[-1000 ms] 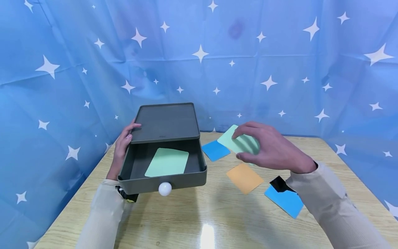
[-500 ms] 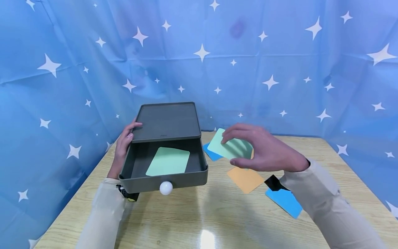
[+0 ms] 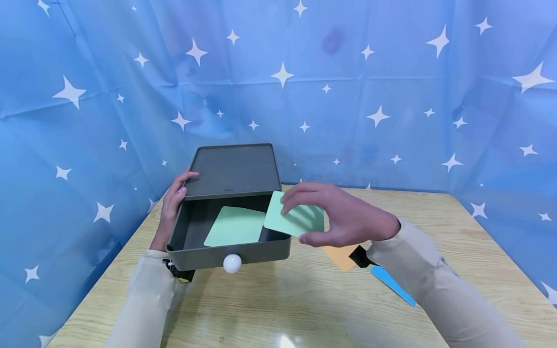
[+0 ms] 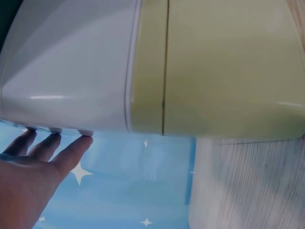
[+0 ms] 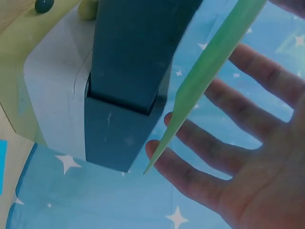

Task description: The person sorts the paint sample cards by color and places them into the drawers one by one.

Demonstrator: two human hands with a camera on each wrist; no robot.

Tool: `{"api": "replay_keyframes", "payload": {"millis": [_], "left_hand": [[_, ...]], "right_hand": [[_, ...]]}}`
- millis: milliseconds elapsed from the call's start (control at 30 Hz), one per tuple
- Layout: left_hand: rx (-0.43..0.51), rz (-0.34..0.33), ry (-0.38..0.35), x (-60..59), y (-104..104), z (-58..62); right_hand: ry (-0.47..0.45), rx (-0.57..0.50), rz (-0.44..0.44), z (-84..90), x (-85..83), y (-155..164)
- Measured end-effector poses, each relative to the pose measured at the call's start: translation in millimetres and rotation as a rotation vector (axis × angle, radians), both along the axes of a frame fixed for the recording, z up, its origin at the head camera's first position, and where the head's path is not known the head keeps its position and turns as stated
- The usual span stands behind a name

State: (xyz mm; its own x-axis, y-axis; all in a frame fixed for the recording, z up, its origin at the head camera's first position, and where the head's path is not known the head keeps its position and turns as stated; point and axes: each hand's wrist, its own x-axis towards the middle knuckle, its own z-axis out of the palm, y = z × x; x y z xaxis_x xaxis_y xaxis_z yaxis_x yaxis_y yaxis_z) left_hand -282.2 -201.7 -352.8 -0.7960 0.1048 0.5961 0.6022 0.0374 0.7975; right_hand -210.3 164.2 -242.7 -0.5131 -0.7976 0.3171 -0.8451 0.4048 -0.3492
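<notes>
A small drawer cabinet (image 3: 237,171) has its dark grey top drawer (image 3: 256,251) pulled out, with a pale green sheet of paper (image 3: 235,227) lying inside. My left hand (image 3: 170,208) rests against the cabinet's left side; in the left wrist view its extended fingers (image 4: 71,150) touch the cabinet wall. My right hand (image 3: 339,212) pinches a second pale green sheet (image 3: 289,217) between thumb and fingers, over the drawer's right edge. That held sheet (image 5: 205,71) appears nearly edge-on in the right wrist view, close to the pulled-out drawer (image 5: 138,52).
An orange sheet (image 3: 341,257) and a blue sheet (image 3: 387,282) lie on the wooden table (image 3: 261,309), partly hidden by my right arm. A white knob (image 3: 232,263) juts from the drawer front. A blue star-patterned cloth (image 3: 304,96) hangs behind.
My right hand has carried the green sheet left, from above the table to the drawer's right edge. It now hides the rear blue sheet. My left hand stays at the cabinet.
</notes>
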Motion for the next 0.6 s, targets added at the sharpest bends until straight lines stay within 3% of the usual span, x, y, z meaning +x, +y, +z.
{"api": "replay_keyframes", "payload": {"millis": [233,600], "left_hand": [[-0.005,0.016,-0.003,2.3,0,0.2],[-0.034,0.035,-0.074,1.3,-2,0.8]], "right_hand": [[-0.008,0.021,0.051,2.3,-2.6,-19],[0.02,0.066,0.073,3.9,-5.6,-45]]}}
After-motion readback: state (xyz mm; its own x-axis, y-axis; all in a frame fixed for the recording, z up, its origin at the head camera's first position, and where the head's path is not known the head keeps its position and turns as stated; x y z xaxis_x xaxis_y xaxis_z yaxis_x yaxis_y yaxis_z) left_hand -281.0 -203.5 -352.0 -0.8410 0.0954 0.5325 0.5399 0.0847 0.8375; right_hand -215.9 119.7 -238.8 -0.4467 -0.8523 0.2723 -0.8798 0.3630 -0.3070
